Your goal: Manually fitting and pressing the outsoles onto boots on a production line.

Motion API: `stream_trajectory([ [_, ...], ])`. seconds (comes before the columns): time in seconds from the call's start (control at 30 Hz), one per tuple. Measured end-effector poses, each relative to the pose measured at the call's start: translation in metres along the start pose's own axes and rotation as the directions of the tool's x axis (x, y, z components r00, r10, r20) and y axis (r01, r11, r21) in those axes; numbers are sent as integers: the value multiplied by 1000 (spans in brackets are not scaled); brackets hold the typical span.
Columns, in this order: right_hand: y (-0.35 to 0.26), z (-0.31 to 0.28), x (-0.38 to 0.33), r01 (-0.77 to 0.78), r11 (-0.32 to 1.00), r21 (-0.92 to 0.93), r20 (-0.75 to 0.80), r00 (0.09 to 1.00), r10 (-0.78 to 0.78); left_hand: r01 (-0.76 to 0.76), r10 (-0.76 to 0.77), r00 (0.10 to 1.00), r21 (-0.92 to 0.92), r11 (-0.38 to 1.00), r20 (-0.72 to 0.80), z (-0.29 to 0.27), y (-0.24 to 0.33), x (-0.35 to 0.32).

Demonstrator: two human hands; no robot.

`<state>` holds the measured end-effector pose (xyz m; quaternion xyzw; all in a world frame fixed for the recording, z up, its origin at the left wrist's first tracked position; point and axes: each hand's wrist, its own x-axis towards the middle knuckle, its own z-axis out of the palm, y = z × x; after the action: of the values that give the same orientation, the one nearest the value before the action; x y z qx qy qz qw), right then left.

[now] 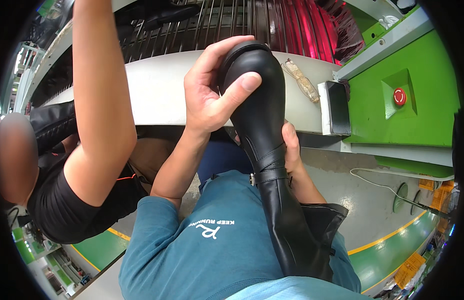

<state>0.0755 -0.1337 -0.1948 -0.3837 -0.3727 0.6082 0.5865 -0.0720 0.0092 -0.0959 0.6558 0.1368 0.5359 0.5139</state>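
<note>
A tall black leather boot (269, 120) lies against my front, its toe pointing away from me and its shaft running down my shirt. My left hand (212, 87) is closed round the toe, with the thumb across the upper and the fingers at the sole edge. Behind the ankle, my right hand (292, 150) grips the boot from its right side; most of its fingers are hidden under it. A strap with a small metal buckle (252, 180) crosses the ankle. The shaft's top (329, 217) hangs loose and folded.
A co-worker's bare arm (102, 90) reaches up close on my left. Ahead runs a white ledge (157, 85) before metal rods (217, 25) with a red glow. A phone-like dark slab (337, 107), a wrapped item (302, 80) and a green panel with a red button (400, 96) are right.
</note>
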Motion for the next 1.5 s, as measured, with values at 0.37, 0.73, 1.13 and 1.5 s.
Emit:
stream_trajectory([
  [0.37,-6,7,1,-4,1000,-1,17,1000,4,-4,6,1000,49,999,-27,1,7,-1],
  [0.73,-7,9,3,-3,1000,-11,11,1000,3,18,-16,999,41,999,-40,-1,9,-2],
  [1.13,-7,6,4,27,998,-64,15,1000,-26,56,-54,997,37,998,-53,1,14,-4],
  [1.5,-6,5,1,61,996,-71,38,998,-59,99,-99,995,47,994,0,-2,18,-6],
])
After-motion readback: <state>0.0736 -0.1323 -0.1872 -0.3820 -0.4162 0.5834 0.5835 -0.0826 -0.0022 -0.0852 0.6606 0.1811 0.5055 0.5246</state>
